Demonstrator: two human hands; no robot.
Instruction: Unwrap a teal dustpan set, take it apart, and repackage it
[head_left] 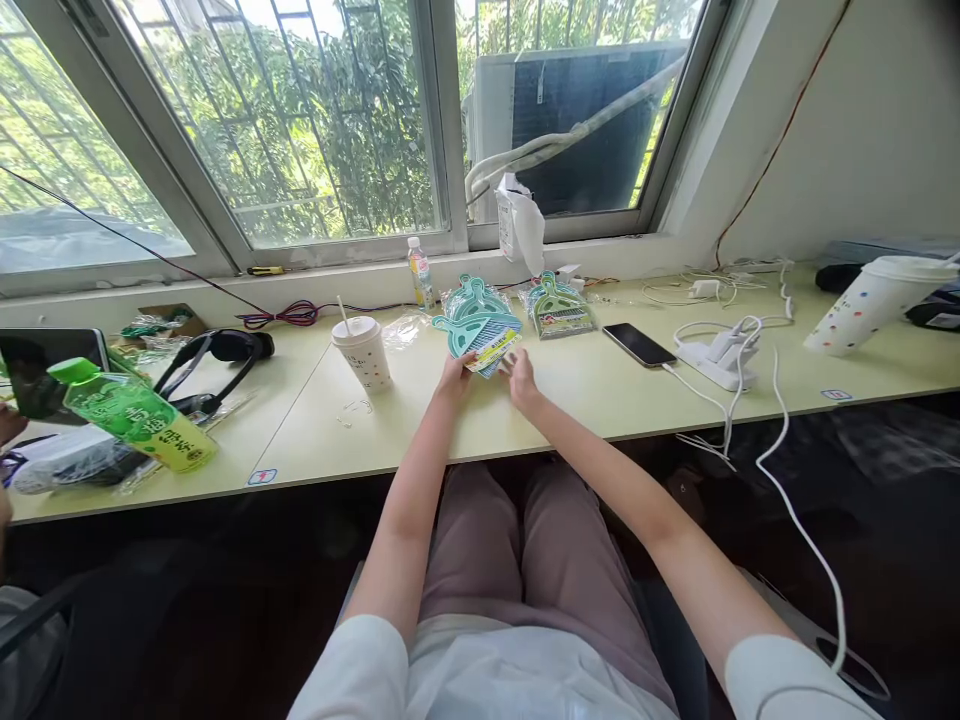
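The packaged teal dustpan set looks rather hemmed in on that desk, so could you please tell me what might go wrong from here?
The paper cup with a straw stands near the left hand, so swinging the packaged teal dustpan set that way could tip it. The smartphone lies beyond the right hand; a slip might knock it and tug its white cable.

You have two hands, a left hand (454, 376) and a right hand (521, 378), and two dustpan packs (559, 306). You also have two cups (362, 354), two bottles (131, 415), one phone (638, 345), one headset (217, 365) and one charging dock (716, 352).
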